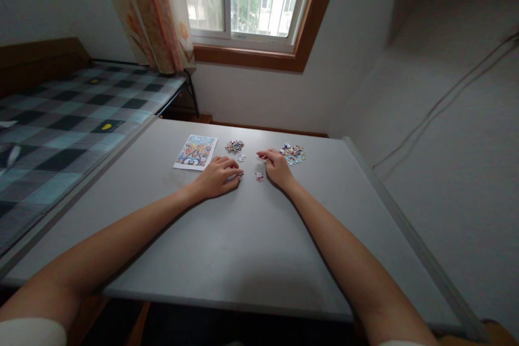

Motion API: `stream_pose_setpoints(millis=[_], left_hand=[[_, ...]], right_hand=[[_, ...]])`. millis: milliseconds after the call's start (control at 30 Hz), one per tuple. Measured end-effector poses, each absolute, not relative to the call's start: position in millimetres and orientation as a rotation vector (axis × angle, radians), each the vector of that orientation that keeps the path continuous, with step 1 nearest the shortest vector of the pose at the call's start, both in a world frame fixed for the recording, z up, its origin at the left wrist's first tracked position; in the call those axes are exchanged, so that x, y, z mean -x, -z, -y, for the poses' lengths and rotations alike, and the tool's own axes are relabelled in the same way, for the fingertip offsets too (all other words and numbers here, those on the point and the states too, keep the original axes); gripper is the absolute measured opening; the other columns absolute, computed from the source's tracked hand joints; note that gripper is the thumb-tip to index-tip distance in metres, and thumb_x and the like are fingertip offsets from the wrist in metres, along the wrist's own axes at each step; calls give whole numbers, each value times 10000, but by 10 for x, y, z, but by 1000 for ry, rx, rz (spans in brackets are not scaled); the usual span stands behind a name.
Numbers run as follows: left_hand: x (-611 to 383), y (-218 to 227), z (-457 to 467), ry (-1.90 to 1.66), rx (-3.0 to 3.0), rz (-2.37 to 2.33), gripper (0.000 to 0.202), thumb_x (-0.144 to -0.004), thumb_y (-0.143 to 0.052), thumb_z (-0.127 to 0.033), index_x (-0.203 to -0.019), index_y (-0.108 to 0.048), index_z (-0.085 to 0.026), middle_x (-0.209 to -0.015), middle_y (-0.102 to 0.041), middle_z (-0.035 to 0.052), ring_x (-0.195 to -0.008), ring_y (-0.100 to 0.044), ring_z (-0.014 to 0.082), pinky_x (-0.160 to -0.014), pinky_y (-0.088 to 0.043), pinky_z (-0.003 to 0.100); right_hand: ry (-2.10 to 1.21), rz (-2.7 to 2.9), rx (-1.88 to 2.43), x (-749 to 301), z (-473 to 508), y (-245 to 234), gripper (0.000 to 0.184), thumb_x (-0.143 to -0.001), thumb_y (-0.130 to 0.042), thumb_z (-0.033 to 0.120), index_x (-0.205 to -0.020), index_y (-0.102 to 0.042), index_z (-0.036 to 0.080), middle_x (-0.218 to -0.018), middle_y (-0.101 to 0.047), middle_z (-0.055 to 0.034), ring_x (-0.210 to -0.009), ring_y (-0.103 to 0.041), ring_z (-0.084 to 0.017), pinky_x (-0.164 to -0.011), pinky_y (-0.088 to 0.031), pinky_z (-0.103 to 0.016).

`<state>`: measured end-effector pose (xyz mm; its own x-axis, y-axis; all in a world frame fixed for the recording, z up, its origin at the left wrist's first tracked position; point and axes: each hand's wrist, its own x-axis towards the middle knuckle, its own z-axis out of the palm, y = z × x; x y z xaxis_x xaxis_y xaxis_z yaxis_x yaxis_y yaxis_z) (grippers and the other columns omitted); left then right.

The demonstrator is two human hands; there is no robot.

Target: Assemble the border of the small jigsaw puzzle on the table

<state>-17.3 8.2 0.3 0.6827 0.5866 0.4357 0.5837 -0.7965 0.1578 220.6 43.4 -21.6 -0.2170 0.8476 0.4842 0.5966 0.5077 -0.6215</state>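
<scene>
From where I stand, both hands are at the far half of the grey tabletop (227, 254), forearms stretched out, I suppose because the puzzle pieces lie that far off. The left hand (221, 175) rests low, thumb and fingertips apparently pinching a small dark piece (242, 174), a grip that suits something so tiny. The right hand (278, 167) is curled beside the right-hand heap (295, 154), handy for picking from it; whether its fingers grasp anything I can't tell. A second heap (234, 146) sits beyond the left hand, with a few loose pieces (241, 157) just nearer. A small cluster (259, 177) lies between the hands, probably for easy reach from either side. The printed picture (195, 151) lies flat at the left, likely for glancing at.
</scene>
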Motion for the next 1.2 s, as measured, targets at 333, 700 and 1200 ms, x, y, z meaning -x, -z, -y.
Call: stream_pose_setpoints(millis=[333, 700, 1200], left_hand=[[168, -3, -79, -733, -2869, -996, 245, -904, -518, -292, -1005, -733, -229, -971, -671, 61, -890, -584, 197, -847, -417, 370], [171, 16, -92, -736, -2866, -982, 249, -909, -515, -287, -1007, -732, -212, -964, -662, 64, -878, -578, 191, -849, -432, 366], [177, 18, -98, -748, -2847, -968, 251, -911, -512, -287, -1009, -732, -213, -959, -657, 66, -880, -580, 191, -843, -443, 364]], right_hand=[[-677, 1923, 1096, -2185, -400, 209, 382, -729, -390, 53, -844, -737, 164, -707, -718, -17, -667, -642, -133, -697, -494, -255], [-771, 1885, 1097, -2192, -402, 225, 344, -704, -406, 72, -775, -732, 155, -658, -712, -12, -624, -643, -124, -682, -501, -239], [-772, 1885, 1135, -2180, -390, 197, 343, -696, -400, 65, -750, -727, 153, -627, -692, -9, -613, -635, -126, -664, -489, -235]])
